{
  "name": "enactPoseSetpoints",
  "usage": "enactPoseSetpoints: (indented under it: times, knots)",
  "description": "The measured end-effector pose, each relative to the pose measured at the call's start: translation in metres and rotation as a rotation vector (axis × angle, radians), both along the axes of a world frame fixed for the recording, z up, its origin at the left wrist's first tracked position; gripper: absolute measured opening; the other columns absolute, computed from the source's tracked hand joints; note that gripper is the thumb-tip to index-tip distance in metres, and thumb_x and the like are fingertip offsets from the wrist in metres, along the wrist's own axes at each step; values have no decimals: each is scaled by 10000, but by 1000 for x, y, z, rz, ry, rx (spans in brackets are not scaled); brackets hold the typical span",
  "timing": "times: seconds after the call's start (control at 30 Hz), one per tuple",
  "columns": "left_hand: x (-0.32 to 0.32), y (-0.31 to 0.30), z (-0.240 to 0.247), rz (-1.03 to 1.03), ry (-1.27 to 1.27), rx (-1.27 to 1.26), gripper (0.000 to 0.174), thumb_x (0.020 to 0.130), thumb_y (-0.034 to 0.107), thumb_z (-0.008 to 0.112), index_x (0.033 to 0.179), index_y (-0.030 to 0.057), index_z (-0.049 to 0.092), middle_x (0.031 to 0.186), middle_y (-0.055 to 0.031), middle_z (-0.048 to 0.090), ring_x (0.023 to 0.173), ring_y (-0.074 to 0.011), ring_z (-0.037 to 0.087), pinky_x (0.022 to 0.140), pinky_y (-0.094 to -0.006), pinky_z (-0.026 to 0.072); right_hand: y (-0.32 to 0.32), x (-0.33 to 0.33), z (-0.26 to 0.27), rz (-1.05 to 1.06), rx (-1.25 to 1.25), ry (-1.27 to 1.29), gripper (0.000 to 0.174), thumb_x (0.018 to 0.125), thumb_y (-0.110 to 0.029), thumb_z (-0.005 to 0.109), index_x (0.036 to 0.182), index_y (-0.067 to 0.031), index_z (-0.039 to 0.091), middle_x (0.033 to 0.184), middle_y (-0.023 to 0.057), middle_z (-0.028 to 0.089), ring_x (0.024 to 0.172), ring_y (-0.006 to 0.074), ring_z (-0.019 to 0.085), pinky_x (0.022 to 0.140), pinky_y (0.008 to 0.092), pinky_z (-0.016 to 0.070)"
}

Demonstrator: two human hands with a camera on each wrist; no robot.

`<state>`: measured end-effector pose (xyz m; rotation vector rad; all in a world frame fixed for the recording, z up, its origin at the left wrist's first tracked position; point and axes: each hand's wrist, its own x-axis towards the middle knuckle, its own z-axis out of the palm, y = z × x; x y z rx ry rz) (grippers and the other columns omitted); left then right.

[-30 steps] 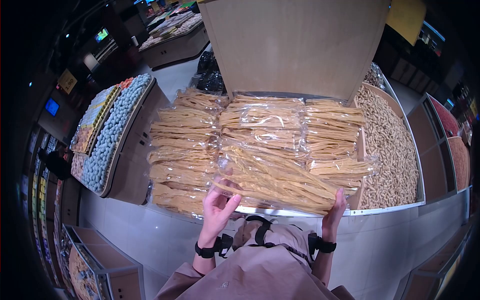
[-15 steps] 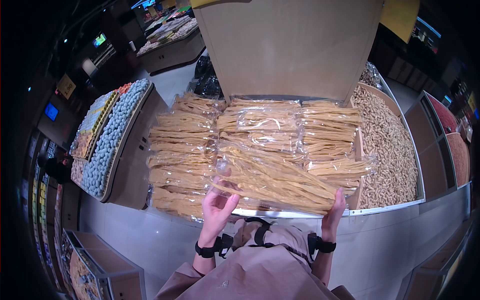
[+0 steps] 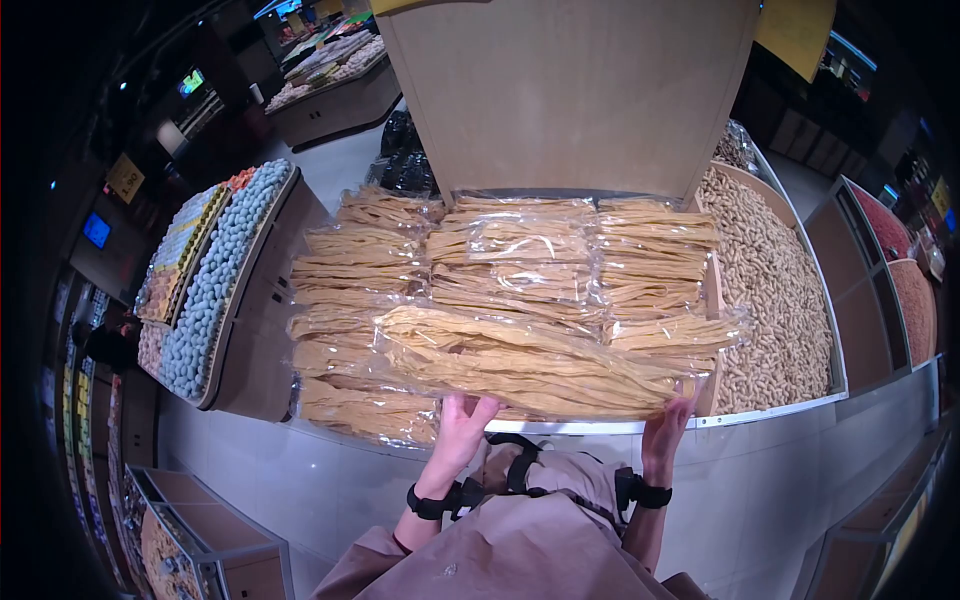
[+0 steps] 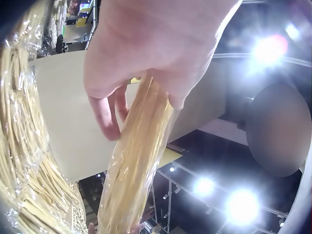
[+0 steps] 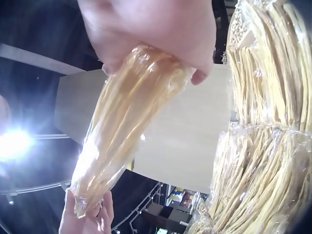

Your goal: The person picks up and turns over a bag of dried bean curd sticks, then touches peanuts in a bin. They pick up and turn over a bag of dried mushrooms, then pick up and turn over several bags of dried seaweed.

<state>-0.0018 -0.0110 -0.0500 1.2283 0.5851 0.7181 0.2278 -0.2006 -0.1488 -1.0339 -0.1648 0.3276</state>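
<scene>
A long clear bag of yellowish dried sticks (image 3: 520, 365) is held slantwise above the front of the display. My left hand (image 3: 463, 428) grips its lower edge left of the middle, and in the left wrist view the thumb and fingers of this hand (image 4: 151, 48) lie on either side of the bag (image 4: 136, 161). At the bag's right end my right hand (image 3: 667, 428) holds it; in the right wrist view the bag's end rests in that hand (image 5: 156, 29). Similar bags (image 3: 360, 350) lie in rows beneath and behind.
A bin of peanuts (image 3: 770, 300) adjoins the bags on the right, inside a metal rim (image 3: 770, 412). A tall wooden panel (image 3: 570, 100) rises behind. To the left stands a stand of blue-wrapped pieces (image 3: 215, 290); a smaller case (image 3: 210, 510) is at lower left.
My left hand has shifted right and down along the bag, now under its edge. The bag looks turned, its left end further left and fuller in view. My right hand has stayed at its end.
</scene>
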Motion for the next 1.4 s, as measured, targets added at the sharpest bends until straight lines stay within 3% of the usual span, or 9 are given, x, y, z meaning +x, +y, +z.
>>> enactPoseSetpoints:
  times: [0.1,0.3,0.37,0.6,0.77,1.0,1.17,1.27,1.4]
  knots:
    - [-3,-4,7,-67,-11,-59,554,880,270,693,1299,4,446,1183,-78,576,1060,-146,541,910,-316,438,2,-8,9,31,82,-23,721,911,-409,587,1469,-126,229,1416,116,380,1237,202,430,1063,370,344]
    - [-7,-3,8,-250,60,-278,645,832,304,746,1322,15,442,1204,-71,566,1092,-153,531,932,-317,435,0,-3,25,197,80,-266,531,916,-145,615,1384,-152,364,1379,115,473,1249,194,438,1073,391,337]
    - [-7,-2,0,-163,-79,-301,737,807,347,762,1359,17,401,1187,-60,574,1088,-157,535,924,-315,438,4,-10,40,161,44,-193,481,784,68,593,1210,-115,465,1252,103,535,1268,249,449,1060,395,355]
    - [-7,-8,2,22,-414,-296,570,823,370,741,1191,33,467,985,-32,583,928,-134,544,888,-301,422,16,-18,50,147,29,-409,377,727,26,743,1022,-92,540,1077,62,596,1265,319,459,1067,459,348]
    - [-7,-2,15,42,-172,-388,391,864,254,709,1085,-9,521,954,-76,602,935,-141,564,867,-305,448,8,-14,45,122,-144,-546,233,739,-24,772,852,-86,578,934,13,641,1254,322,466,1069,478,345]
    - [3,-3,40,52,-157,-403,282,868,57,671,1104,-62,573,1020,-150,650,875,-159,633,793,-280,508,17,-20,60,106,-171,-651,422,726,-38,788,1082,-92,568,1129,66,595,1245,316,470,1071,442,352]
    - [-5,-2,30,97,-159,-318,230,846,33,690,1052,-46,622,956,-115,669,869,-147,635,789,-266,505,16,-28,66,371,-226,-93,832,821,-205,736,1446,-99,197,1295,101,463,1224,264,481,994,396,458]
    - [-11,1,28,64,-124,-301,223,839,34,700,1039,-39,636,957,-111,672,871,-140,632,792,-262,502,19,-33,55,458,167,154,704,899,-259,648,1431,-63,231,1241,108,501,1160,232,530,907,362,516]
    - [-23,0,28,-7,43,-320,273,830,43,716,1082,-27,637,988,-97,671,879,-134,622,804,-267,497,22,-31,67,473,-7,97,635,930,-244,606,1416,-43,250,1187,110,536,997,196,592,846,343,543]
